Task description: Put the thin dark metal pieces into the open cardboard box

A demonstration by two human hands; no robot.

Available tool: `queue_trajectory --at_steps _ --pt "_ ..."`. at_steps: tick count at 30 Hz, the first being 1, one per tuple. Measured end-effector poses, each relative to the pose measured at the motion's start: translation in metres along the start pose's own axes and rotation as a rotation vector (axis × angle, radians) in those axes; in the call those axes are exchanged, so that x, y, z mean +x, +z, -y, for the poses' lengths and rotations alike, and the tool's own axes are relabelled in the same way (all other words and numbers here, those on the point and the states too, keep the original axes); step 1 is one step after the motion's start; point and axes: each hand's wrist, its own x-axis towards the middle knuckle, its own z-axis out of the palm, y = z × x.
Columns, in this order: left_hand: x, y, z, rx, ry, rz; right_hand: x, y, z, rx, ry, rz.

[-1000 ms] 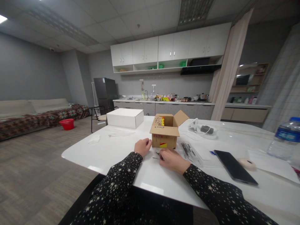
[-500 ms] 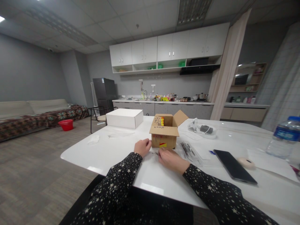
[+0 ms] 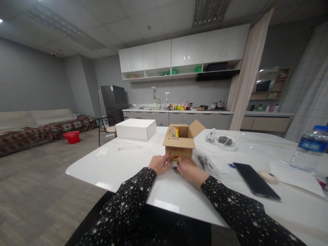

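Observation:
My left hand (image 3: 160, 165) is closed in a pinch at the front of an open cardboard box (image 3: 189, 153). Facing it, my right hand (image 3: 191, 171) also has its fingers pinched together. A thin metal piece (image 3: 174, 162) runs between the two sets of fingertips; its exact kind is too small to make out. Just below, small dark slender pieces (image 3: 175, 169) lie on the white table (image 3: 164, 189) by my right fingers. To the right of that hand lies a clear plastic case (image 3: 208, 165) holding several dark, thin bits.
A closed white box (image 3: 135, 130) stands at the back left, near crumpled tissue (image 3: 101, 153). On the right are a black phone (image 3: 256, 181), a beige rounded object (image 3: 268, 176), a water bottle (image 3: 309, 148) and a white device with a cable (image 3: 222, 141).
My left hand has moved right and slightly down, bringing its fingertips close to my right hand. The thin metal piece now spans between them, and small dark pieces show below.

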Motion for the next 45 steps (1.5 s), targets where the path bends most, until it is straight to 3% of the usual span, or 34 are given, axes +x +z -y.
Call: queue_trajectory --at_steps 9,16,23,29,45 --pt "0.001 0.003 0.000 0.042 0.035 -0.021 0.001 0.006 -0.004 0.013 -0.025 -0.049" --pt "0.000 0.001 -0.001 0.045 0.038 -0.004 -0.001 -0.002 -0.001 0.005 0.037 0.045" --pt "0.000 0.001 -0.001 0.062 0.044 -0.021 -0.003 0.002 -0.006 0.216 0.078 0.036" --pt "0.000 0.003 0.000 0.062 0.051 -0.040 0.000 0.009 -0.012 0.491 0.092 -0.022" --pt "-0.001 0.001 -0.002 0.003 0.090 -0.089 0.007 0.005 -0.005 0.812 0.071 -0.265"
